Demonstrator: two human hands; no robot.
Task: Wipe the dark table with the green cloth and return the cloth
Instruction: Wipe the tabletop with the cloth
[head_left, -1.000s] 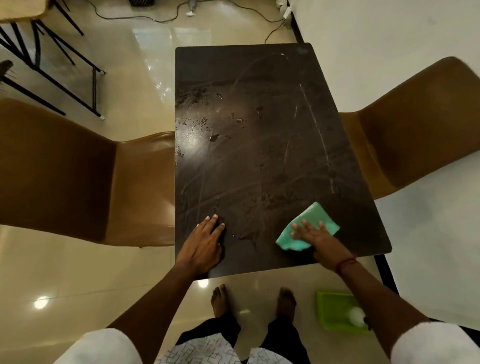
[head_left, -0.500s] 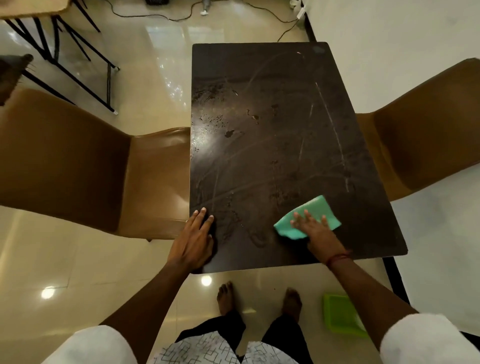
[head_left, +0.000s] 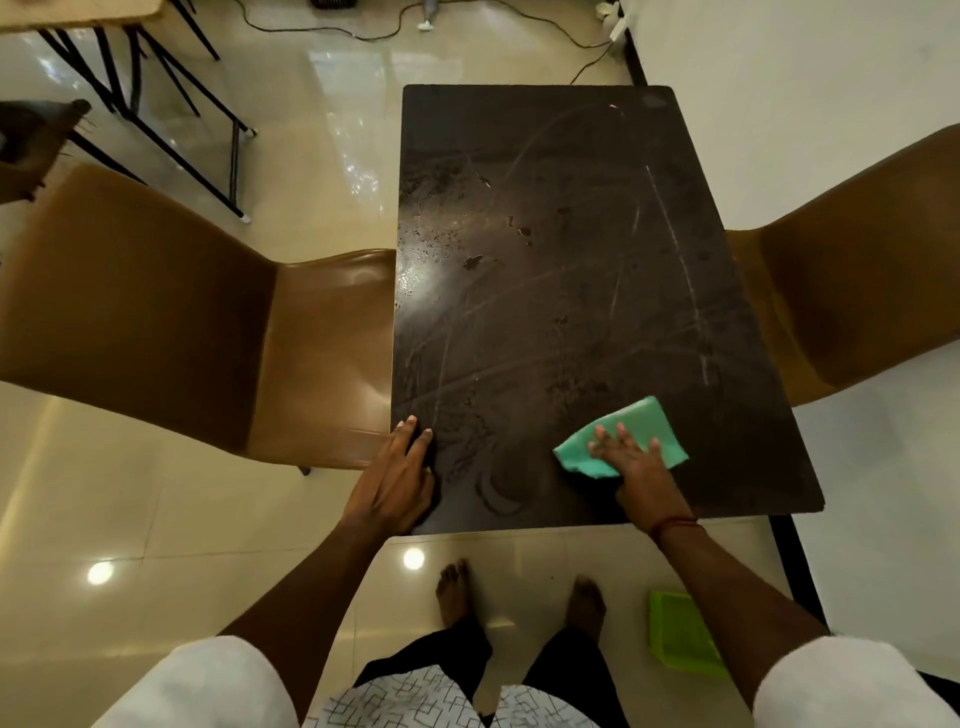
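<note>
The dark table stands lengthwise in front of me, its top streaked with wet smears and droplets. On its near right part lies the green cloth, and my right hand presses flat on it with fingers spread. My left hand rests flat on the table's near left corner, fingers straight, holding nothing.
A brown chair stands against the table's left side and another brown chair against its right. A green tray lies on the floor by my right foot. Black chair legs and cables are at the far side.
My right hand has slid the cloth slightly away along the near right part of the table. My left hand has shifted left to the table's corner. My view has drifted left.
</note>
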